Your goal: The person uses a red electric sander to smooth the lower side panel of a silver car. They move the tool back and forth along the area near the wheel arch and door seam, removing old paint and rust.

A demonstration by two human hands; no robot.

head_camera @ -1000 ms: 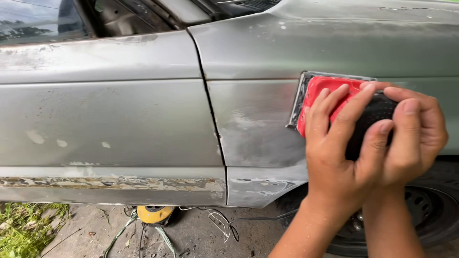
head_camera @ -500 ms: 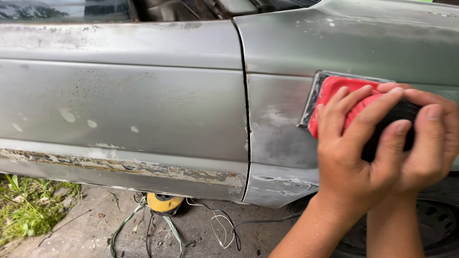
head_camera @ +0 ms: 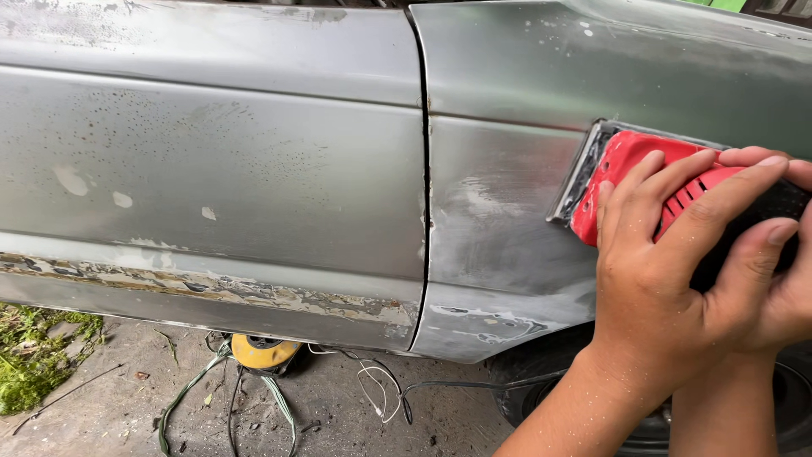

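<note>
A red and black power sander (head_camera: 626,156) lies flat against the grey, scuffed rear fender (head_camera: 499,228) of a car, just right of the door gap. My left hand (head_camera: 660,279) is spread over the sander's body, fingers pointing up and right. Behind it, at the frame's right edge, my right hand (head_camera: 782,288) wraps the same tool. Its fingertips show on top of the black part. The sanding pad's edge touches the panel, and fine dust covers both hands.
The car door (head_camera: 211,186) fills the left, with peeling paint along its lower edge. A tyre (head_camera: 541,381) sits under the fender. On the concrete below lie a yellow round object (head_camera: 262,351), loose cords (head_camera: 381,398) and a patch of grass (head_camera: 34,355).
The view has come closer and the door gap has drifted right in frame. Both hands stay on the sander, which remains pressed to the fender near the same spot.
</note>
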